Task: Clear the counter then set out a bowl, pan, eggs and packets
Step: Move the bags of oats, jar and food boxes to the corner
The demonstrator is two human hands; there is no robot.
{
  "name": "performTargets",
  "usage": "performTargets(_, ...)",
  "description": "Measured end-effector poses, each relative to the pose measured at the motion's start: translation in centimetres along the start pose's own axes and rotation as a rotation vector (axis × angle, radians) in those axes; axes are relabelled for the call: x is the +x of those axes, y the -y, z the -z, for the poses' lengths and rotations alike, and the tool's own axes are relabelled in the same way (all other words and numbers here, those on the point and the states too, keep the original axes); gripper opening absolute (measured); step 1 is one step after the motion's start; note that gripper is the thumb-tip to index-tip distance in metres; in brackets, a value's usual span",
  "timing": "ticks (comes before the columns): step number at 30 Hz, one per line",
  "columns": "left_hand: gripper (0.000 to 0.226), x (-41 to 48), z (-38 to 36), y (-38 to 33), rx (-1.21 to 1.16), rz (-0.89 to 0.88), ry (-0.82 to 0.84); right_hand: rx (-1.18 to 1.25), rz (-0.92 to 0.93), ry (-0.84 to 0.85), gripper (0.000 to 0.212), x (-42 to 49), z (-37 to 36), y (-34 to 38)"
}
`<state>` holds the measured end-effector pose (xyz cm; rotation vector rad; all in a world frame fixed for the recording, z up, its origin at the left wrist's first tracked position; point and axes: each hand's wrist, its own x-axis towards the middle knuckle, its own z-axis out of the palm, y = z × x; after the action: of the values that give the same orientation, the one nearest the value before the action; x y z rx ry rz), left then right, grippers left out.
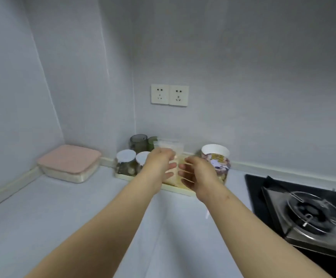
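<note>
At the counter's (63,217) back left corner sits a pink-lidded box (69,163). Right of it, along the back edge, a shallow tray (123,176) carries two white-capped jars (126,161) with a dark glass jar (139,141) behind them. A person's left hand (161,163) and right hand (199,173) reach in over the tray with fingers spread wide and loosely bent, one on each side of the clear packets (173,146) that stand upright in the tray's middle against the wall. Motion blur hides whether any finger touches the plastic, and neither hand visibly grips anything. A white-rimmed tub (216,157) with a cartoon label stands just beside the right hand at the tray's right end, and the stove (313,209) lies along the counter's right edge. The packets look soft and thin, so a pinch near the top could likely let them sag or fold, or lift one and leave another slumping into the tray. The left wrist passes close over the capped jars and the right hand crowds the tub, so a hurried pull toward the front edge could tip either one, or drag the light tray along with it.
</note>
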<state>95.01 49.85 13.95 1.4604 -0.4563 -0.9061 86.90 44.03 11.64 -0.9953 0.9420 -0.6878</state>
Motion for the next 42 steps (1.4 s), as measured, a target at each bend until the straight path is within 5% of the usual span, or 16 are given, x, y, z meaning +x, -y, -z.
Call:
performTargets(11,0.017,-13.5,-26.7,6.7,0.136,0.090,0.470,0.165,0.104,-0.458,0.012,-11.9,29.2,3.9)
performTargets(23,0.012,-29.8,-58.9,17.3,0.245,0.204,0.731,0.224,0.162,-0.803,0.013,-26.0,64.6,5.9)
performTargets(42,0.020,-28.7,-97.0,22.8,0.367,0.190,0.900,0.304,0.149,-1.006,0.014,-20.9,99.9,14.3)
